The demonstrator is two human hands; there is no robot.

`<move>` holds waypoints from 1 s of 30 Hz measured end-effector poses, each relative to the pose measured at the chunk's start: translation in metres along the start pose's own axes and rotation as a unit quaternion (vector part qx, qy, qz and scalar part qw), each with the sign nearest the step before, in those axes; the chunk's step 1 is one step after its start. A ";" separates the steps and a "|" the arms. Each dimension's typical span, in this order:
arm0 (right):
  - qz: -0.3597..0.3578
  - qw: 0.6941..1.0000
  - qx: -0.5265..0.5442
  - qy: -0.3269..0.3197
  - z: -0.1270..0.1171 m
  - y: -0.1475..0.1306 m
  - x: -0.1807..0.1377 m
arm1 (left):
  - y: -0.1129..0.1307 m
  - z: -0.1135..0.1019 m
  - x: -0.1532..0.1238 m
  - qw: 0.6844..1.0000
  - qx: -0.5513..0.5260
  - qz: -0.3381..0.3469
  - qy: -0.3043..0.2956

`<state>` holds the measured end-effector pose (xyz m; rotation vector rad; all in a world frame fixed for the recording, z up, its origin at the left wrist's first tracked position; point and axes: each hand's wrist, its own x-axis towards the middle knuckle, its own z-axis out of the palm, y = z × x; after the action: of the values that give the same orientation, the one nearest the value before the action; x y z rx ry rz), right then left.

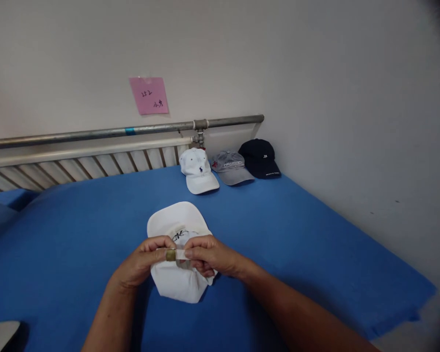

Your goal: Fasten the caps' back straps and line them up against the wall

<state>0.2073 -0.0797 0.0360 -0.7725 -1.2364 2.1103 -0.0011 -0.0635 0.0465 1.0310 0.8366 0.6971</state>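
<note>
A white cap (176, 222) lies on the blue bed sheet (286, 230) in front of me, its brim pointing away. My left hand (141, 264) and my right hand (209, 255) meet over the cap's back. Between their fingertips they pinch the cap's white strap with a brass buckle (170, 254). The left fingers hold the buckle end, the right fingers hold the strap just beside it. My hands hide the rear opening of the cap.
Three caps sit in a row at the far end by the wall: a white one (198, 170), a grey one (230, 167) and a dark navy one (259, 157). A metal pipe (95, 132) and radiator run behind the bed. A pink note (148, 95) sticks on the wall.
</note>
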 end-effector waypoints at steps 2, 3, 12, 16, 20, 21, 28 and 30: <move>0.011 1.000 0.016 -0.009 -0.001 0.000 0.001 | 0.000 0.000 0.000 1.000 0.005 0.004 -0.004; 0.017 0.999 0.024 -0.015 -0.002 0.000 0.001 | 0.000 0.000 0.001 1.000 0.006 0.005 -0.006; 0.047 0.997 0.048 -0.047 -0.008 -0.001 0.001 | 0.000 0.003 0.001 1.000 0.010 0.001 -0.009; 0.049 0.997 0.036 -0.039 -0.006 -0.004 0.001 | 0.001 0.003 0.002 1.000 0.023 0.005 -0.014; 0.051 0.997 0.033 -0.039 -0.004 -0.005 0.000 | -0.001 0.001 0.002 0.999 0.034 0.007 -0.011; 0.049 0.997 0.034 -0.041 -0.005 -0.005 0.000 | -0.001 0.000 0.002 0.999 0.033 0.007 -0.007; 0.040 0.997 0.045 -0.046 -0.006 -0.003 0.001 | -0.001 0.001 0.001 1.000 0.024 -0.001 -0.001; 0.041 0.997 0.046 -0.042 -0.006 -0.003 0.001 | 0.000 0.003 0.002 1.000 0.031 0.002 -0.002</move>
<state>0.2112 -0.0745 0.0367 -0.7121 -1.1602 2.2696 0.0024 -0.0636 0.0470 1.0891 0.8572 0.6755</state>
